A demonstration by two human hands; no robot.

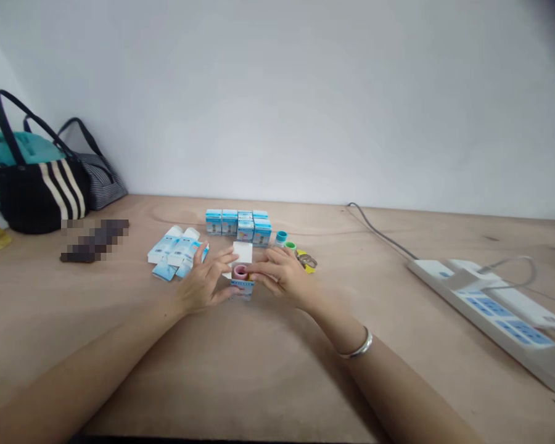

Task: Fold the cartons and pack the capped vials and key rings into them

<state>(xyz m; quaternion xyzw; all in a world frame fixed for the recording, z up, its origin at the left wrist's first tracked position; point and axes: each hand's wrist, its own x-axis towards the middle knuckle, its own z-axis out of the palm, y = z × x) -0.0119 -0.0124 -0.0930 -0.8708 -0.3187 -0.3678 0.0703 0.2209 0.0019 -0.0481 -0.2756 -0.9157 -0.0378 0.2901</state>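
Observation:
A small blue and white box stands with its lid flap raised between my hands. Inside its top sits a pink ring-shaped piece. My left hand is around the box's left side, thumb low at the front and fingers by the flap. From the right, my right hand reaches over the opening with its fingertips pinched beside the pink piece. A bit of yellow shows there; what the fingers grip is mostly hidden. Just beyond are a blue ring-topped piece and a green one.
Several closed boxes stand behind. Flattened cartons lie left of my left hand. Metallic rings rest on yellow pieces at right. A power strip with a cable is far right; a black bag is far left.

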